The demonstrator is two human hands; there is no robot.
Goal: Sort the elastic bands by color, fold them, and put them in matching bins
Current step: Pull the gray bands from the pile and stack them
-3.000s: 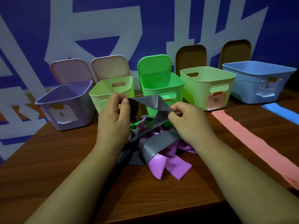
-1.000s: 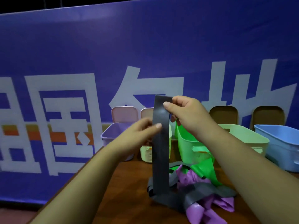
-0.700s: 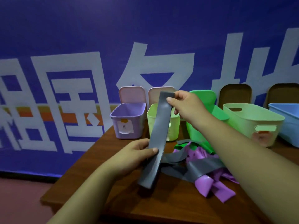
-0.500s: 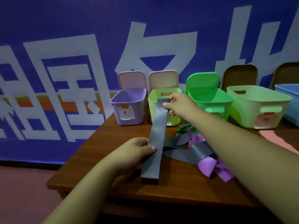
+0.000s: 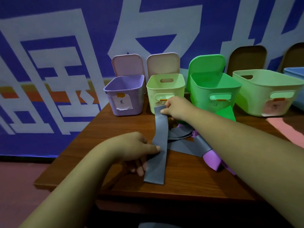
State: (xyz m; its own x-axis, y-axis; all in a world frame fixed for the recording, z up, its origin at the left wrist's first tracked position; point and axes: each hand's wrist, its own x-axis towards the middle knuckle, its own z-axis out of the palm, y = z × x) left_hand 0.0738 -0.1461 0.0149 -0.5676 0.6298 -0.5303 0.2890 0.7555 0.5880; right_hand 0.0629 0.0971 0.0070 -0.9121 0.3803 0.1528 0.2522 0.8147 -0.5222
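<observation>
The far end of a grey band [image 5: 160, 145] is pinched between the thumb and curled fingers of the right hand [image 5: 176, 107], just in front of the small pale green bin [image 5: 164, 86]. Nearer the person, the band's middle is gripped by the left hand [image 5: 133, 148]: the thumb is laid on top of the strip and the fingertips are seen curled under its left edge.

The band is seen as a flat, matte, slate-grey strip of even width, drawn out lengthways away from the person. Its near end is laid on the brown table [image 5: 115, 125], cut square, and a gentle wave is shown along its middle. Whether the far end touches the table cannot be told.

Just to the right, a loose pile is found: more grey bands [image 5: 185, 145] are crossed over one another, a purple band [image 5: 212, 159] is bunched beneath the right forearm, and a green band [image 5: 226, 113] is leaned against the bright green bin [image 5: 213, 91]. A pink band [image 5: 286, 129] is laid flat at the right edge.

Along the back of the table a row of bins is set: a purple bin [image 5: 125, 96] with a paper label, the small pale green one, the bright green one, a larger pale green bin [image 5: 266, 91], and a blue bin [image 5: 294, 71] cut off by the frame. Lids are propped behind them against a blue banner [image 5: 65, 46] with white characters.
</observation>
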